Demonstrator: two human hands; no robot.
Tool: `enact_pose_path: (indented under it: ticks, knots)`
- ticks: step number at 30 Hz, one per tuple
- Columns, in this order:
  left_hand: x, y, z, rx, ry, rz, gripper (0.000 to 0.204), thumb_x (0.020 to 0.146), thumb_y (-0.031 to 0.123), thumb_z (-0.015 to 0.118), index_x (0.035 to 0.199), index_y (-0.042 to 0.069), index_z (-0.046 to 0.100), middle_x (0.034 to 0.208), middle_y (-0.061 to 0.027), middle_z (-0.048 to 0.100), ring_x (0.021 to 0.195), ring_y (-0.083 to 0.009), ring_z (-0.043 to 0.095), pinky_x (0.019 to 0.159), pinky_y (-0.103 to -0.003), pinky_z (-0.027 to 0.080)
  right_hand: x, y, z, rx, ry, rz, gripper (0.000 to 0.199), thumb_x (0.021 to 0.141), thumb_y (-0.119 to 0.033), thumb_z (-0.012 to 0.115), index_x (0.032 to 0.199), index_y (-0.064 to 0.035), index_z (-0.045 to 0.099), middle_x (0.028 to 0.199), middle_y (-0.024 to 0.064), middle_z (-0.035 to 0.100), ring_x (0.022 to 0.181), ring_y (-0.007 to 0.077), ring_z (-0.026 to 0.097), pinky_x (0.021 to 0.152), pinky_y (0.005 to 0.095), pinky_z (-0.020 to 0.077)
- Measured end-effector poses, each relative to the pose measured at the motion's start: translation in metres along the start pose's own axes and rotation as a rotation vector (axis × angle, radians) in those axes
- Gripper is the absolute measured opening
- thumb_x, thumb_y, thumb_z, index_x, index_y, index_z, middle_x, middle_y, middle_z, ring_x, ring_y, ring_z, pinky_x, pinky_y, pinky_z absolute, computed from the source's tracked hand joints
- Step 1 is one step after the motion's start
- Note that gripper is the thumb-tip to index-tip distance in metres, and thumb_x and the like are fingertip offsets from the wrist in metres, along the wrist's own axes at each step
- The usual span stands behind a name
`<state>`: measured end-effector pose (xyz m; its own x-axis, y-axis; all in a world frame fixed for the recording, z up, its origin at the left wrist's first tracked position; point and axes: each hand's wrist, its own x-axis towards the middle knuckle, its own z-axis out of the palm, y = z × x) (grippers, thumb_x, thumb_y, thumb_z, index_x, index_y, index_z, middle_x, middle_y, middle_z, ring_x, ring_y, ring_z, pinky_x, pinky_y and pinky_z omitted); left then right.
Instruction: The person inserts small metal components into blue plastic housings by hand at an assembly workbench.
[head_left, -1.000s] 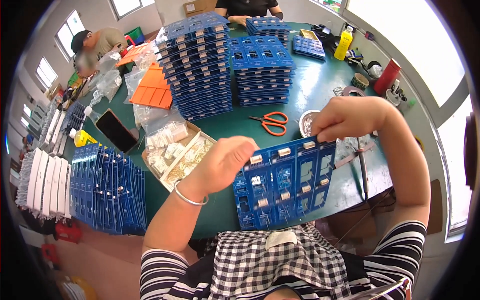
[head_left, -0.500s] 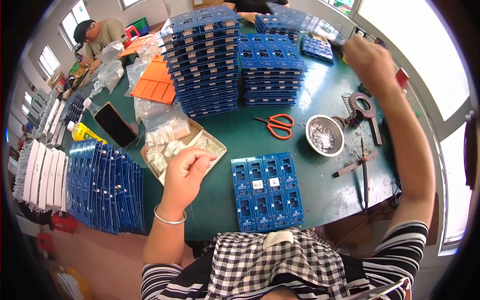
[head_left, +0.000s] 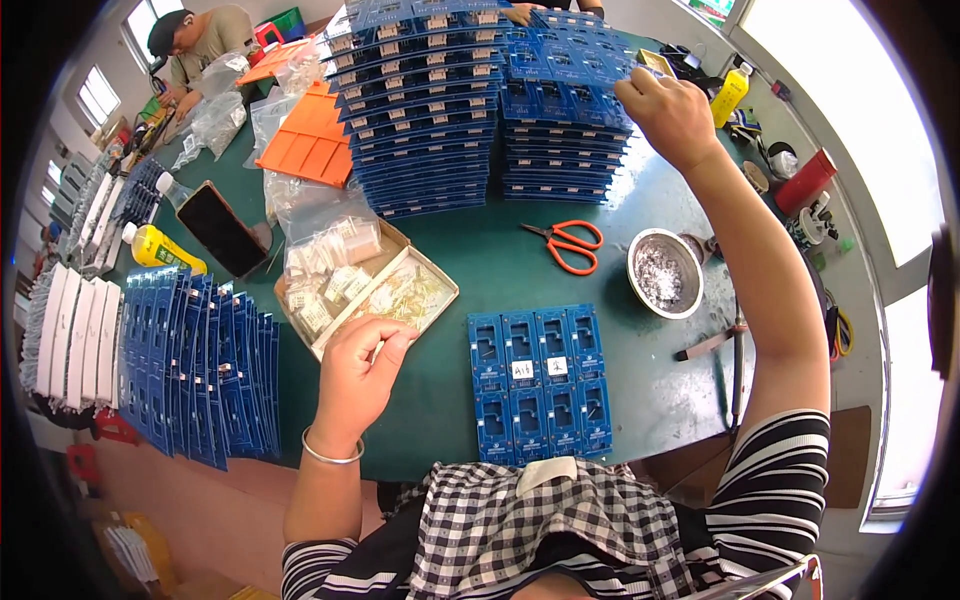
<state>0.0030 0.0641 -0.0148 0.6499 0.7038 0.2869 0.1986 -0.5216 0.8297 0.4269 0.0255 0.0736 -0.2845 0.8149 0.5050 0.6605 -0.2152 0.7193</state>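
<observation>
My right hand (head_left: 668, 118) reaches far across the table, its fingers closed on the right edge of a blue circuit board panel (head_left: 575, 58). That panel lies over the shorter stack of like panels (head_left: 556, 160), and whether it rests fully on them I cannot tell. Curled in a pinch, my left hand (head_left: 360, 375) hovers at the near edge of a shallow cardboard box (head_left: 440, 300); anything between its fingers is too small to make out. In the box are bags of small white parts (head_left: 340, 255) and loose thin pins (head_left: 405, 295). Before me lies a single blue panel (head_left: 540, 400) with two white labels.
A taller panel stack (head_left: 425, 140) stands left of the shorter one. Orange-handled scissors (head_left: 572, 245), a metal bowl of silvery bits (head_left: 662, 275) and a soldering iron (head_left: 738, 370) lie rightward. Leaning panels (head_left: 200, 370), a phone (head_left: 222, 230) and a yellow bottle (head_left: 160, 250) are left.
My right hand has come left and nearer, bringing the blurred panel from the far right onto the shorter stack. My left hand has shifted slightly down, still curled.
</observation>
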Motion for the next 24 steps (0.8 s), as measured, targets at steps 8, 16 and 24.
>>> enact_pose_path:
  ticks: [8,16,24]
  knots:
    - [0.0,-0.003,0.001,0.002,-0.001,0.004,0.012,0.089,0.008,0.063,0.085,-0.002,0.067,0.081,-0.0108,0.068,0.073,-0.0224,0.062,0.069,-0.031,0.047,-0.006,-0.001,0.004,0.026,0.032,0.006,0.015,0.078,-0.011,0.062,0.09,-0.0176,0.056,0.081,0.0007,0.055,0.068,0.0172,0.067,0.055,0.031,0.0526]
    - [0.001,-0.007,0.007,-0.023,0.002,0.056,0.012,0.089,0.009,0.063,0.085,-0.001,0.067,0.081,-0.011,0.067,0.074,-0.0224,0.062,0.069,-0.031,0.047,-0.006,0.023,-0.007,1.338,0.355,1.212,0.014,0.094,-0.017,0.059,0.084,-0.008,0.056,0.08,0.005,0.06,0.071,0.0208,0.068,0.054,0.0294,0.0539]
    - [-0.008,-0.001,0.011,-0.056,-0.079,0.035,0.011,0.089,0.01,0.063,0.087,0.0,0.068,0.077,-0.0095,0.064,0.068,-0.0201,0.059,0.063,-0.03,0.045,0.033,-0.067,-0.024,2.117,0.621,1.718,0.011,0.094,-0.013,0.058,0.097,-0.0033,0.052,0.08,0.0103,0.064,0.07,0.0212,0.069,0.051,0.0257,0.0526]
